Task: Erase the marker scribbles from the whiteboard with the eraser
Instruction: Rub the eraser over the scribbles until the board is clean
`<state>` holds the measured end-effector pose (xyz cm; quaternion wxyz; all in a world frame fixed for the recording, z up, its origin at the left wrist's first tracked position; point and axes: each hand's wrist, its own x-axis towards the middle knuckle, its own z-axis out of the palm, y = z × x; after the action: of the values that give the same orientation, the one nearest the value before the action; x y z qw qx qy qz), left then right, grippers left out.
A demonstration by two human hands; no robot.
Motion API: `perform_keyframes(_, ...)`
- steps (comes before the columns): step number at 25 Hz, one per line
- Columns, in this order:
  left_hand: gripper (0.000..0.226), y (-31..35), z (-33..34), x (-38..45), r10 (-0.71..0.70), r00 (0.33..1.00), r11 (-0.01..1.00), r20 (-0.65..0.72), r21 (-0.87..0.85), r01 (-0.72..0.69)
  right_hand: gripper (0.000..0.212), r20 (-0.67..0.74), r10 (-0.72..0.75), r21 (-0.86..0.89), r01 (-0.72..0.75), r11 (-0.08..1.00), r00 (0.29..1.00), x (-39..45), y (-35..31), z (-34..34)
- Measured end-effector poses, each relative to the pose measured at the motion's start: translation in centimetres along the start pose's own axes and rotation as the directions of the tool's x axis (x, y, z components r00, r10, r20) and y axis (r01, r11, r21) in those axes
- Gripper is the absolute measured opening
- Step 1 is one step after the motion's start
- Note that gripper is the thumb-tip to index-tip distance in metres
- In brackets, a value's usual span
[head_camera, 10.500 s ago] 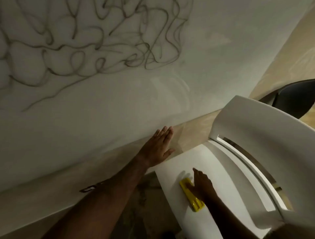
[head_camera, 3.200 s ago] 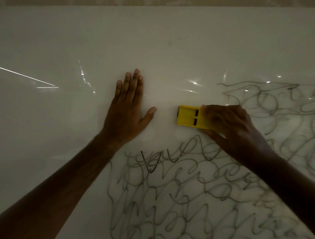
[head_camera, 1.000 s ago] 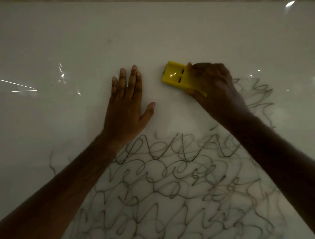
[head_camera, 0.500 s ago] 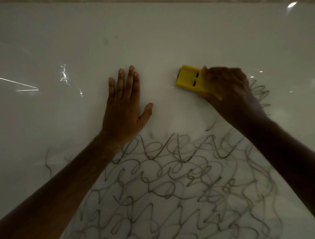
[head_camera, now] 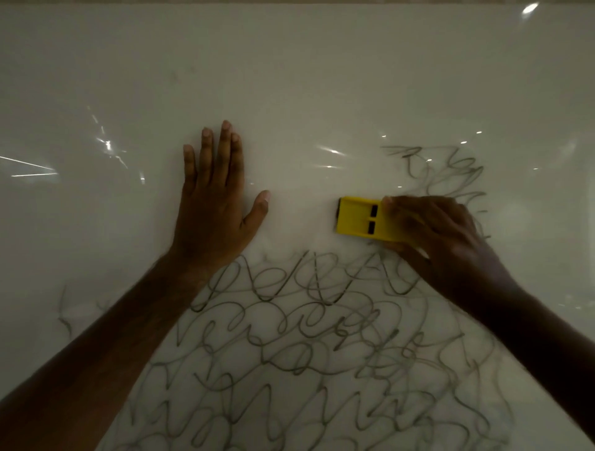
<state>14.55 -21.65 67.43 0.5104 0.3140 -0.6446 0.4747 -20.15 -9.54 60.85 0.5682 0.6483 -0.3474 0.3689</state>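
Observation:
The whiteboard (head_camera: 289, 70) fills the head view. Dark marker scribbles (head_camera: 289, 347) cover its lower middle and right, with a smaller patch (head_camera: 450, 167) at the upper right. My right hand (head_camera: 441, 238) grips a yellow eraser (head_camera: 360, 220) and presses it flat on the board just above the top row of scribbles. My left hand (head_camera: 215, 206) lies flat on the board to the left of the eraser, fingers spread, holding nothing. The band between the two hands is wiped white.
The board's top edge (head_camera: 289, 2) runs along the top of the view. Faint marker traces (head_camera: 64, 309) remain at the lower left, beside my left forearm. Light glints (head_camera: 109, 145) show on the glossy surface.
My right hand has slid the eraser down and to the right, from beside the upper scribble patch to just above the main scribbles. My left hand has stayed flat in place.

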Motion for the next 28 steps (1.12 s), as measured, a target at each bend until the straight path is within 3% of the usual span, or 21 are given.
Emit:
perform_keyframes(7, 0.089, 0.5, 0.4, 0.8, 0.027, 1.000, 1.000, -0.007, 0.008, -0.027, 0.060, -0.089, 0.292, 0.059, -0.288, 0.956, 0.952, 5.8, 3.7, 0.5)
perform_keyframes(13, 0.088, 0.7, 0.5, 1.0, 0.037, 0.999, 0.999, -0.018, 0.024, -0.037, 0.053, -0.018, 0.104, 0.038, -0.103, 0.994, 0.994, -0.8, 1.2, -0.2)
perform_keyframes(18, 0.087, 1.0, 0.6, 1.5, 0.043, 0.999, 0.998, -0.030, 0.037, -0.042, 0.060, -0.060, 0.262, -0.019, -0.263, 0.965, 0.963, -0.4, 5.8, -1.7)
perform_keyframes(22, 0.087, 1.2, 0.6, 1.8, 0.052, 0.998, 0.998, -0.033, 0.037, -0.051, 0.061, -0.065, 0.370, 0.055, -0.366, 0.929, 0.927, 3.1, 6.1, -1.0)
perform_keyframes(28, 0.087, 1.2, 0.8, 1.9, 0.052, 0.998, 0.998, -0.031, 0.030, -0.051, 0.058, -0.026, 0.204, -0.018, -0.204, 0.979, 0.979, -2.8, 3.2, -1.4)
